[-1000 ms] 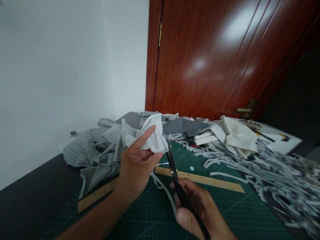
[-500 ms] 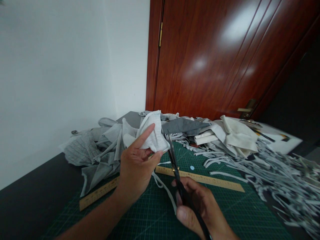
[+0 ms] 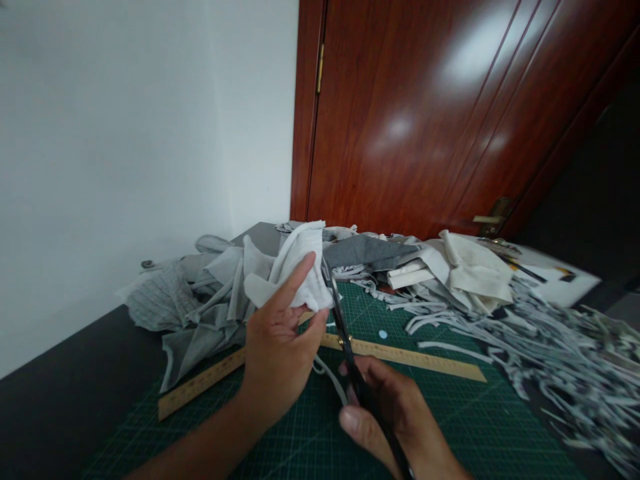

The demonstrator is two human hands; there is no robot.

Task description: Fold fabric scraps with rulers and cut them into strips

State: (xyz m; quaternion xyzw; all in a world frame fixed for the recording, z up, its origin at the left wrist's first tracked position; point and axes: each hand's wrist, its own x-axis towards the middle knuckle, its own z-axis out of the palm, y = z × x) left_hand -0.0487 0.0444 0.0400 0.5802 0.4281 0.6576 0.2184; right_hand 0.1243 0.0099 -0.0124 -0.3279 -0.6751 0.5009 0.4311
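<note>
My left hand [image 3: 283, 340] pinches a folded piece of white fabric [image 3: 300, 273], its index finger stretched along the cloth and the thumb at the lower edge. Black-handled scissors [image 3: 357, 380] are in my right hand [image 3: 400, 413], fingers through or around the handles. Their blades point up and away, lying close along the fabric's right edge; the blades look nearly closed. A thin pale strip of cloth [image 3: 330, 380] hangs or lies below, between the two hands. Under them is a green cutting mat [image 3: 295, 433] with grid lines.
Two wooden rulers [image 3: 420, 360] [image 3: 200, 383] lie angled on the mat. Grey fabric scraps [image 3: 165, 300] are heaped at left. Dark grey cloth [image 3: 370, 252] and cream cloth [image 3: 480, 273] lie behind. Many cut strips [image 3: 550, 360] pile up at right. A wooden door [image 3: 400, 133] stands beyond the table.
The scissors' blades have gone from spread to nearly closed beside the fabric. Both hands have shifted slightly, the right one a little leftward; the white fabric is still held.
</note>
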